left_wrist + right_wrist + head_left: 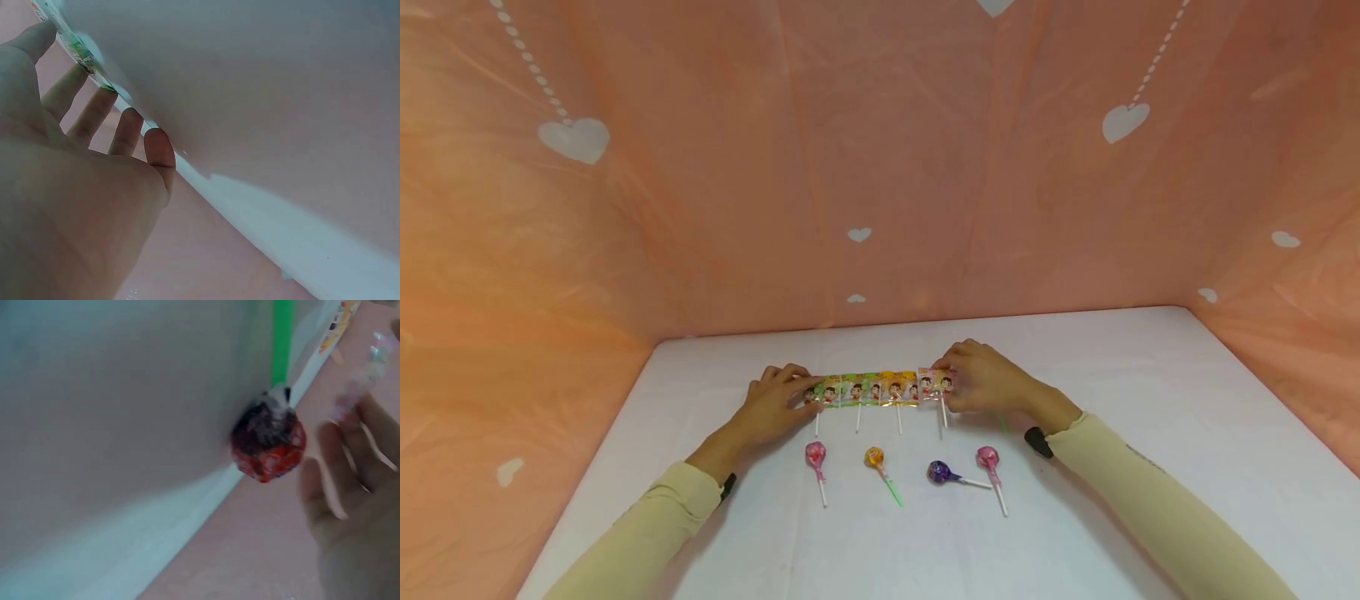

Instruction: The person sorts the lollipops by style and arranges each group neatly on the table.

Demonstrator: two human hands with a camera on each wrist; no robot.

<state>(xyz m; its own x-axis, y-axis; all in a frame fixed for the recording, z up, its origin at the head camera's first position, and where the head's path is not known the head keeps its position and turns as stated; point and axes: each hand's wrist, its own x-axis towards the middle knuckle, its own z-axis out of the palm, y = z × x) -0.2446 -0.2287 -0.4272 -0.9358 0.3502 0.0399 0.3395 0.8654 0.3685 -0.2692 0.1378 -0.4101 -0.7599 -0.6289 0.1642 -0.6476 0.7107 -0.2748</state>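
Flat square-wrapped lollipops lie side by side in a row. At its left end, my left hand [772, 404] rests its fingers on a green-wrapped lollipop [829, 392], partly covering it; in the left wrist view the fingers are spread and fairly straight. Another green-wrapped lollipop [859, 388] and an orange-wrapped lollipop [897, 387] follow. At the right end, my right hand [988, 379] pinches a pink-wrapped lollipop [934, 382] by its right side, white stick toward me. Beside that hand, in the right wrist view, is a round red lollipop [269, 447] with a green stick.
Nearer me lie round lollipops: a pink one [816, 455] at left, a yellow one [875, 457], a purple one [939, 472] with its stick sideways, and another pink one [988, 458]. A peach cloth wall [880, 167] surrounds the white tabletop [737, 533].
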